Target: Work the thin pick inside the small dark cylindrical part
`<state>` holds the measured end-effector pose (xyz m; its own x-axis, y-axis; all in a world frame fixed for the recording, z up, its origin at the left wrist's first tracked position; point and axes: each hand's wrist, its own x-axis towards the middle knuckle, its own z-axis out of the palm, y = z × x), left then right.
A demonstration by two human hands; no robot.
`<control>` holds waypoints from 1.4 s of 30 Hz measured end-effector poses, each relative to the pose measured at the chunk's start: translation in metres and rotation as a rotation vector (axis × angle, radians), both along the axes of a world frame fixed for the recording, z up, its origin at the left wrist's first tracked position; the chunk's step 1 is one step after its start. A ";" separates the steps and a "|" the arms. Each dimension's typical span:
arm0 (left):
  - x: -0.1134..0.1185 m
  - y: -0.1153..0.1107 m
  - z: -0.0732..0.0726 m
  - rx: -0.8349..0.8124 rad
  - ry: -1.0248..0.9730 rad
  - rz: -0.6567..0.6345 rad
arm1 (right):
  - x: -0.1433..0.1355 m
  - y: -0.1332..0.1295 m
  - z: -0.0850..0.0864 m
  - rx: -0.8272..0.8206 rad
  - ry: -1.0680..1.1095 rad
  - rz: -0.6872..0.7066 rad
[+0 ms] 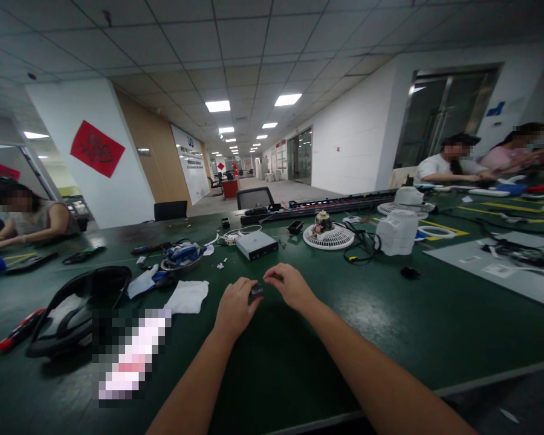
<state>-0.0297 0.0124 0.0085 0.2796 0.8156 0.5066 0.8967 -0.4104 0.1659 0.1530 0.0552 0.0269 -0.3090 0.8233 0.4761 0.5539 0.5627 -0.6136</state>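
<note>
Between the thumb and fingers of my left hand (236,307) is a small dark grey block-like part (257,290), held just above the green tabletop. My right hand (292,287) is beside it on the right, its thumb and fingertips pinched together. Whatever those fingertips hold, if anything, is too small to make out. A gap separates the right fingertips from the dark part. Beyond both hands lies a silver-grey boxy device (256,245) with a dark front edge.
White fan grilles (329,237) and a white housing (396,232) stand ahead on the right, with black cables (367,241). To the left lie a black headband-like frame (79,308), a white cloth (188,297) and a red-handled screwdriver (20,331). People sit at both sides.
</note>
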 end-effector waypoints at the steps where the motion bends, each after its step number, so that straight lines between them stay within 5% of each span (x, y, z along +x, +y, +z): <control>1: 0.000 0.000 0.000 0.003 -0.008 0.001 | 0.000 0.000 0.000 -0.010 -0.006 0.006; 24: 0.002 -0.003 0.000 -0.037 -0.042 -0.031 | -0.002 -0.006 0.000 -0.020 -0.028 0.089; 42: 0.002 -0.003 0.002 -0.051 0.018 -0.044 | -0.006 -0.005 -0.006 -0.025 -0.027 0.024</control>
